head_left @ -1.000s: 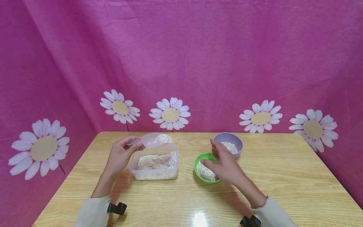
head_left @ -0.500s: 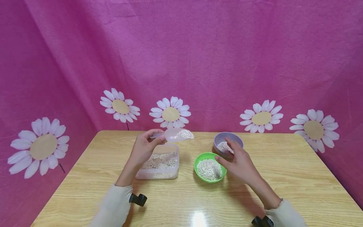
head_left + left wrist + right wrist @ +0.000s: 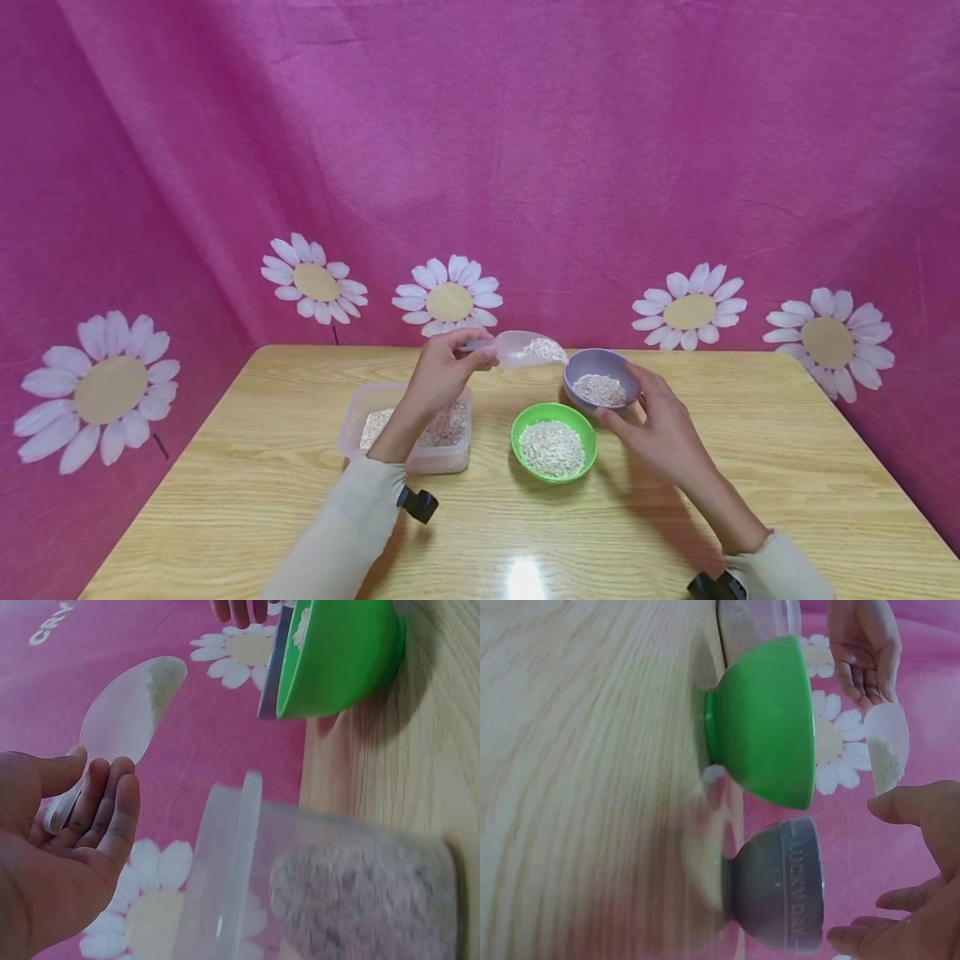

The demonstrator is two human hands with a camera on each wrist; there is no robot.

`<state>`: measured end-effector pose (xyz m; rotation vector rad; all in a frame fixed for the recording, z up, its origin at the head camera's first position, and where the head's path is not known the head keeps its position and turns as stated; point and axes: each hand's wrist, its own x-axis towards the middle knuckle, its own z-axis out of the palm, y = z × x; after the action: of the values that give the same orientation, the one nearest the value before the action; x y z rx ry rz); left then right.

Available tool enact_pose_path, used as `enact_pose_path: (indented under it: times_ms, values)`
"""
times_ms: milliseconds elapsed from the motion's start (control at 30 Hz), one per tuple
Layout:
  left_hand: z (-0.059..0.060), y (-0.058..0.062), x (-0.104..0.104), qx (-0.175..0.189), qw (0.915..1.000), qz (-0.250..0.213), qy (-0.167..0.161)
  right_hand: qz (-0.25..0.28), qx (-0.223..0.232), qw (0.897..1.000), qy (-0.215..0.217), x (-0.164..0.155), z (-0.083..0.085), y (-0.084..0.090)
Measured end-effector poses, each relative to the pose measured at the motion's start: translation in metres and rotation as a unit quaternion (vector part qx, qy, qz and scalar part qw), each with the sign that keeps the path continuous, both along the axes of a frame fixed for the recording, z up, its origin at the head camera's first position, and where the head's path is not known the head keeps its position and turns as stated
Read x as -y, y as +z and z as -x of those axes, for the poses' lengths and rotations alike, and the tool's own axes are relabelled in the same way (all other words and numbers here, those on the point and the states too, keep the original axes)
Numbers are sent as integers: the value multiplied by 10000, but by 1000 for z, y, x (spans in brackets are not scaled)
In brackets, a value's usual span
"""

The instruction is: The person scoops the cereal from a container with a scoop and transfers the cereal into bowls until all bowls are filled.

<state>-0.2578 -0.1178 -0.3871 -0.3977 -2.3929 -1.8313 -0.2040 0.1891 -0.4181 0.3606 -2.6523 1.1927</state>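
My left hand (image 3: 474,357) pinches the handle of a translucent scoop (image 3: 527,348) loaded with oat flakes, held in the air just left of a purple bowl (image 3: 604,372). The scoop (image 3: 131,712) shows above the curled fingers in the left wrist view. My right hand (image 3: 628,402) cups the purple bowl (image 3: 784,889) from its right side, thumb and fingers curved around the rim. This bowl stands on the table and holds some flakes. A green bowl (image 3: 553,417) of flakes sits in front of it. A clear plastic tub (image 3: 360,421) of flakes lies under my left forearm.
The wooden table (image 3: 750,467) has bare surface to the right and along the front. Pink cloth with daisy prints (image 3: 450,300) hangs behind and at both sides. The green bowl (image 3: 765,724) and the tub (image 3: 322,885) stand close together.
My left hand carried the loaded scoop rightward from above the tub to beside the purple bowl. My right hand moved from the green bowl to the purple bowl.
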Motion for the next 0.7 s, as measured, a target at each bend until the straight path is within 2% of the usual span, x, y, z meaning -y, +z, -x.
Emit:
enact_pose_path:
  times_ms: [333, 567, 700]
  values:
    - [21, -6, -35, 37, 9984, 415, -392, -248, 364, 9989, -150, -14, 19, -18]
    - [29, -6, -50, -15, 9944, 954, -457, 140, 983, 9950, 63, -20, 31, -28]
    - [34, -6, -57, -173, 9886, 1392, -545, 247, 1212, 9923, 88, -22, 35, -30]
